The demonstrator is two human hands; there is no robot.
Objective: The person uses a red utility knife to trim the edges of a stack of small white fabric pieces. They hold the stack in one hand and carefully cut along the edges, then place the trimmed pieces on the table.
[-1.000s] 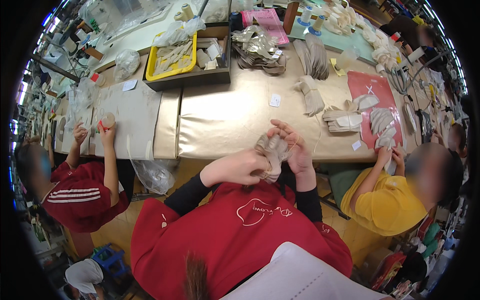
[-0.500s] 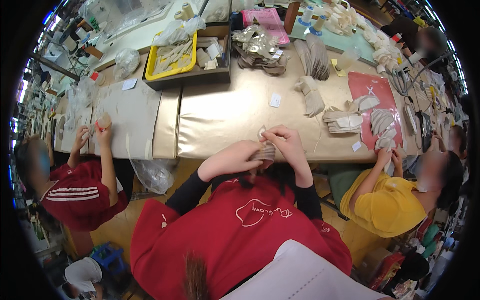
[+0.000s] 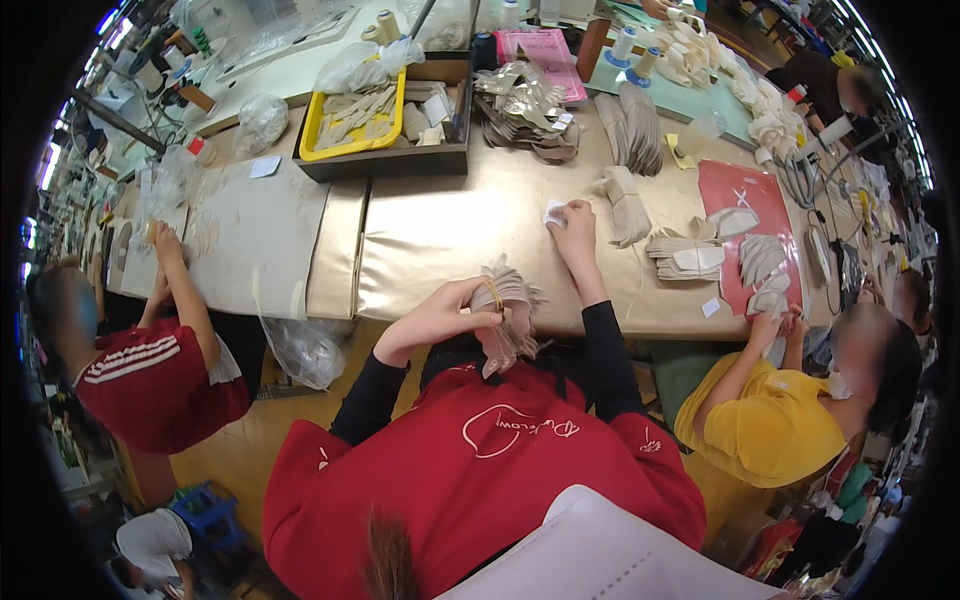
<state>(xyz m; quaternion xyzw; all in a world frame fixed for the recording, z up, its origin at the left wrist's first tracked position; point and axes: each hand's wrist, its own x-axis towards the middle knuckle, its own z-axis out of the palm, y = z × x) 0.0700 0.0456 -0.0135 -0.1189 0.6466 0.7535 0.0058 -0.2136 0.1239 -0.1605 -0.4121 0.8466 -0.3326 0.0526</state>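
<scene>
My left hand is closed round a fanned bundle of beige fabric pieces at the table's front edge. A thin tan band circles that bundle near my fingers. Further out over the table, my right hand pinches a small white paper slip at its fingertips. To the right of that hand lies another banded bundle of beige pieces, with more stacked pieces nearer the edge.
A black box holding a yellow tray stands at the back. Metallic-looking pieces lie beside it. On the right is a red sheet under more pieces. Co-workers sit on both sides, one in maroon, one in yellow.
My right hand has left the bundle, reached forward and right, and taken hold of the white slip on the table. My left hand keeps the bundle, now fanned out more visibly.
</scene>
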